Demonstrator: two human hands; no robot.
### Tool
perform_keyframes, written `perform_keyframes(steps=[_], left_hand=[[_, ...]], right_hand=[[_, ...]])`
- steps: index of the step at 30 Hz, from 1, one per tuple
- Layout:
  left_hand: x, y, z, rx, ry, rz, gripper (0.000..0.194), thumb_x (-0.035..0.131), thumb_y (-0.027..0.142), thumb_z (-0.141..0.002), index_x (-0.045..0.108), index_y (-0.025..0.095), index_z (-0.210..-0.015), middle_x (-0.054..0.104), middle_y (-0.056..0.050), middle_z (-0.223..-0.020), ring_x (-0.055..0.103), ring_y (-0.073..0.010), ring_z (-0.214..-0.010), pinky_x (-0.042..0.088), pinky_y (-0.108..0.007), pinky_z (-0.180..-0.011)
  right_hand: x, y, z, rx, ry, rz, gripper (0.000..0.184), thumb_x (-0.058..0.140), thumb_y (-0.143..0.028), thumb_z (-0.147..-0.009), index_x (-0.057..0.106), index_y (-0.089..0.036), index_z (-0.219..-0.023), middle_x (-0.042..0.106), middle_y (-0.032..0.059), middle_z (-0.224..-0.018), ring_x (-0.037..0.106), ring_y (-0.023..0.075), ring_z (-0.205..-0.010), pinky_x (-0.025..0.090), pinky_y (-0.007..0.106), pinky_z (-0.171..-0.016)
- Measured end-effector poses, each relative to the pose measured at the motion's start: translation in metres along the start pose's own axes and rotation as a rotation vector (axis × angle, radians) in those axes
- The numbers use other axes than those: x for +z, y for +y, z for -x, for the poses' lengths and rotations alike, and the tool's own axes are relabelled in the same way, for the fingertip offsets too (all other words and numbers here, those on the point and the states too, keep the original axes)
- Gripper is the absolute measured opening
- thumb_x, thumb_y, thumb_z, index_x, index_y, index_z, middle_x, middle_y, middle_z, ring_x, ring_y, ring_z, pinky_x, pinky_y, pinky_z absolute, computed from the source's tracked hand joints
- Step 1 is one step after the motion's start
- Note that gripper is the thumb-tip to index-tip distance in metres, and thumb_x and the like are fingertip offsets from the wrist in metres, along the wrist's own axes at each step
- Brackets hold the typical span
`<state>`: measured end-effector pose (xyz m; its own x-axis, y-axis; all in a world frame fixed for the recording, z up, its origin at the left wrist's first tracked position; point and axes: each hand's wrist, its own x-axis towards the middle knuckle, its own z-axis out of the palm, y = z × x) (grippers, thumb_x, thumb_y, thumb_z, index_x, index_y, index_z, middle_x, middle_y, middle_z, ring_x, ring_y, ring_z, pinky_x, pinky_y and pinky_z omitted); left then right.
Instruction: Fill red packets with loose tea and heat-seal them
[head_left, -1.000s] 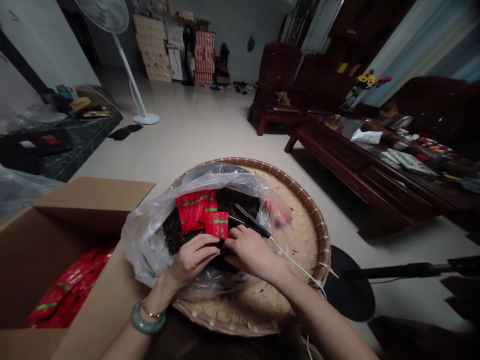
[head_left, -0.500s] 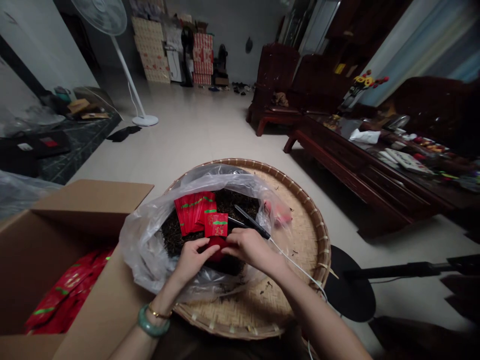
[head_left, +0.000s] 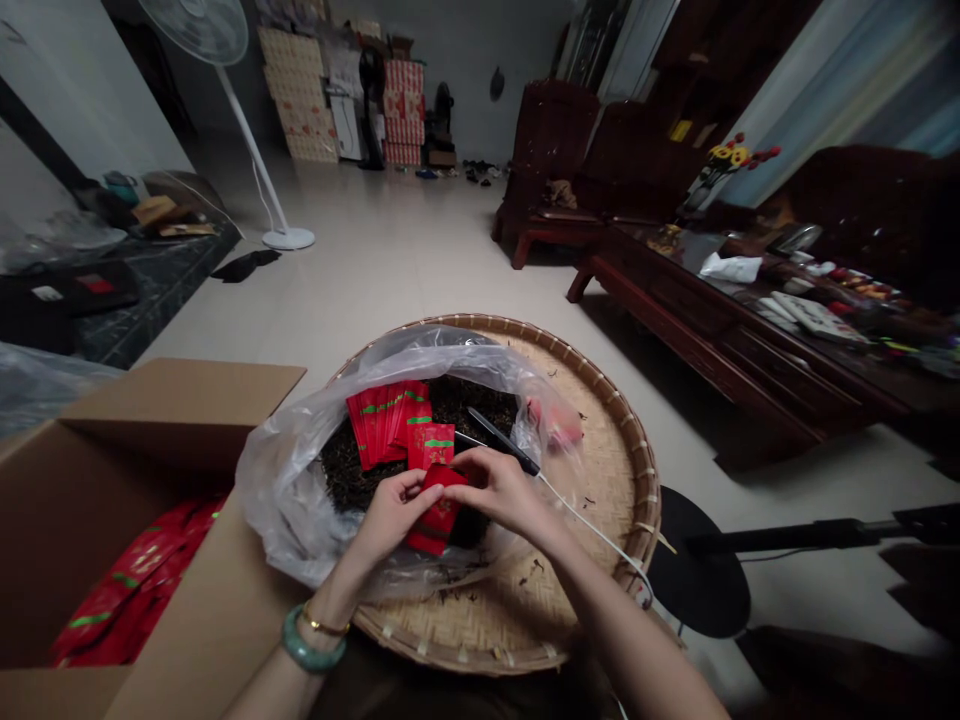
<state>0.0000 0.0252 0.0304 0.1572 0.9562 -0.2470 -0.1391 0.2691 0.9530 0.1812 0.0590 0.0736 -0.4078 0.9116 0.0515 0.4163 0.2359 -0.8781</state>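
My left hand [head_left: 394, 508] and my right hand [head_left: 501, 488] pinch a small red packet [head_left: 435, 520] between thumbs and fingertips, its top edge between them. Just beyond it, several red packets [head_left: 384, 420] with green stripes lie fanned out on dark dried tea leaves [head_left: 345, 475]. The leaves sit in an open clear plastic bag [head_left: 277, 500] on a round woven bamboo tray [head_left: 641, 450]. Beside my right hand lies a black two-armed tool [head_left: 504, 442], like a hair straightener, with a white cord. My fingers partly hide the held packet.
An open cardboard box [head_left: 195, 560] at the left holds many red packets [head_left: 142, 580]. A black round stand base [head_left: 697, 570] stands right of the tray. Further off are a white fan [head_left: 289, 238], a dark wooden table [head_left: 690, 330] and stacked boxes [head_left: 405, 115].
Both hands have risen slightly with the red packet, and more of its red face shows now, both above and below my fingers. The surrounding things have stayed put.
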Motion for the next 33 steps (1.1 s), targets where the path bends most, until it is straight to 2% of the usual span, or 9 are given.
perform_keyframes(steps=[3,7,12,14,17,21,25,29,33], left_hand=[[0.005,-0.001,0.001,0.000,-0.055,0.031,0.059,0.081,0.045,-0.057,0.058,0.011,-0.100,0.067,-0.008,-0.087,0.064,-0.0196,-0.076,0.051,-0.026,-0.068],[0.007,-0.002,0.003,0.001,-0.099,-0.043,0.065,0.084,0.034,-0.050,0.056,0.011,-0.104,0.066,-0.008,-0.094,0.062,-0.0209,-0.083,0.050,-0.030,-0.077],[0.011,-0.002,0.003,-0.024,-0.100,-0.173,0.059,0.079,0.036,-0.052,0.058,0.011,-0.100,0.065,-0.006,-0.088,0.059,-0.0212,-0.080,0.048,-0.032,-0.078],[0.012,-0.002,0.003,-0.019,-0.093,-0.223,0.058,0.079,0.034,-0.050,0.058,0.011,-0.099,0.065,-0.006,-0.091,0.058,-0.0211,-0.081,0.047,-0.032,-0.078],[0.012,-0.004,0.005,-0.051,-0.120,-0.274,0.059,0.080,0.030,-0.048,0.058,0.012,-0.099,0.065,-0.005,-0.091,0.057,-0.0206,-0.080,0.047,-0.031,-0.076],[0.004,-0.004,0.010,-0.079,-0.184,-0.277,0.051,0.077,0.024,-0.051,0.062,0.011,-0.098,0.066,-0.004,-0.091,0.056,-0.0191,-0.079,0.045,-0.028,-0.076],[-0.001,0.003,0.011,-0.065,-0.207,-0.369,0.038,0.074,0.022,-0.056,0.064,0.011,-0.091,0.065,-0.002,-0.082,0.055,-0.0163,-0.070,0.043,-0.025,-0.067],[0.003,0.006,0.007,-0.046,-0.200,-0.275,0.042,0.076,0.024,-0.055,0.063,0.011,-0.093,0.066,-0.003,-0.086,0.058,-0.0175,-0.075,0.045,-0.025,-0.071],[0.013,0.000,0.003,-0.191,-0.176,-0.074,0.051,0.077,0.043,-0.058,0.059,0.010,-0.091,0.067,-0.009,-0.080,0.064,-0.0224,-0.071,0.048,-0.027,-0.063]], right_hand=[[0.011,0.004,-0.004,0.067,0.045,-0.089,0.015,0.068,-0.032,-0.074,0.068,-0.017,-0.069,0.064,0.0004,-0.067,0.054,0.0125,-0.061,0.039,0.023,-0.057],[0.012,0.007,-0.008,0.132,0.044,-0.182,0.021,0.067,-0.038,-0.073,0.067,-0.017,-0.068,0.062,-0.0006,-0.063,0.051,0.0113,-0.053,0.036,0.022,-0.050],[0.012,0.007,-0.011,0.035,0.016,-0.005,0.026,0.062,-0.042,-0.079,0.067,-0.017,-0.084,0.062,-0.0013,-0.068,0.048,0.0107,-0.058,0.033,0.021,-0.054],[0.017,0.010,-0.013,0.015,0.033,0.096,0.027,0.061,-0.043,-0.080,0.064,-0.017,-0.072,0.056,-0.0031,-0.060,0.044,0.0096,-0.055,0.028,0.021,-0.051],[0.021,0.018,-0.018,-0.011,0.076,0.110,0.037,0.058,-0.041,-0.083,0.052,-0.016,-0.055,0.043,-0.0050,-0.052,0.037,0.0081,-0.051,0.023,0.022,-0.049],[0.017,0.024,-0.021,-0.063,0.087,0.057,0.041,0.055,-0.044,-0.084,0.047,-0.017,-0.054,0.038,-0.0054,-0.052,0.033,0.0076,-0.051,0.023,0.022,-0.049],[0.011,0.022,-0.021,-0.076,0.125,0.011,0.043,0.054,-0.046,-0.083,0.046,-0.017,-0.053,0.037,-0.0053,-0.051,0.032,0.0076,-0.051,0.024,0.021,-0.049],[0.014,0.022,-0.021,-0.059,0.124,-0.037,0.043,0.055,-0.049,-0.081,0.047,-0.017,-0.054,0.038,-0.0052,-0.052,0.032,0.0076,-0.051,0.024,0.020,-0.047],[0.020,0.022,-0.019,-0.089,0.076,0.006,0.042,0.056,-0.047,-0.082,0.048,-0.017,-0.054,0.039,-0.0056,-0.052,0.033,0.0073,-0.050,0.025,0.020,-0.048]])
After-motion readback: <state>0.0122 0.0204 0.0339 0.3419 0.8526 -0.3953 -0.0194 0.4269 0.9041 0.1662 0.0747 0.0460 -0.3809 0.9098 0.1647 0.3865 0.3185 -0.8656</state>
